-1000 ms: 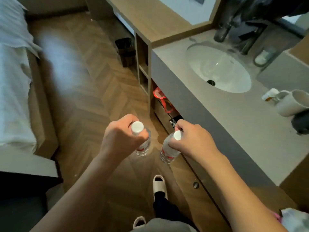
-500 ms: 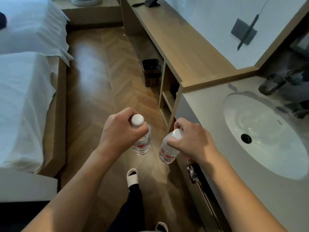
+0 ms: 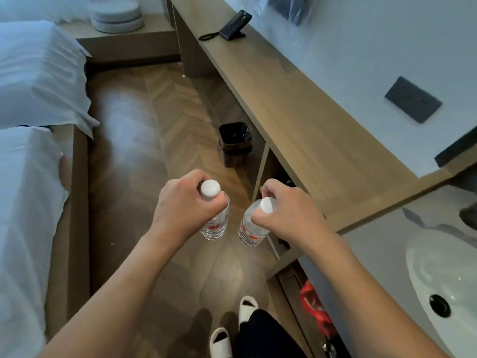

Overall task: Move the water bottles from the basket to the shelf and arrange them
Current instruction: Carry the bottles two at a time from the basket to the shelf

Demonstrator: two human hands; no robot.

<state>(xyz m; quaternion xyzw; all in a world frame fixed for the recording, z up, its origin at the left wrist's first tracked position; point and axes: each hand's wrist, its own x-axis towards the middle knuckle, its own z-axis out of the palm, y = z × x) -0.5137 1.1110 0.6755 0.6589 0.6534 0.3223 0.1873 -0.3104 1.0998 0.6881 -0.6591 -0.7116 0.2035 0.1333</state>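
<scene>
We hold two clear water bottles by their necks above the herringbone floor (image 3: 160, 140). Our left hand (image 3: 180, 213) has its fingers curled round the left bottle (image 3: 215, 223) just under its white cap. Our right hand (image 3: 291, 213) grips the right bottle (image 3: 251, 228) the same way; that one tilts a little. The two bottles hang near each other but apart. To the right runs the wooden bench (image 3: 296, 109) with a telephone (image 3: 233, 27) at its far end, a black bin (image 3: 235, 143) below it.
</scene>
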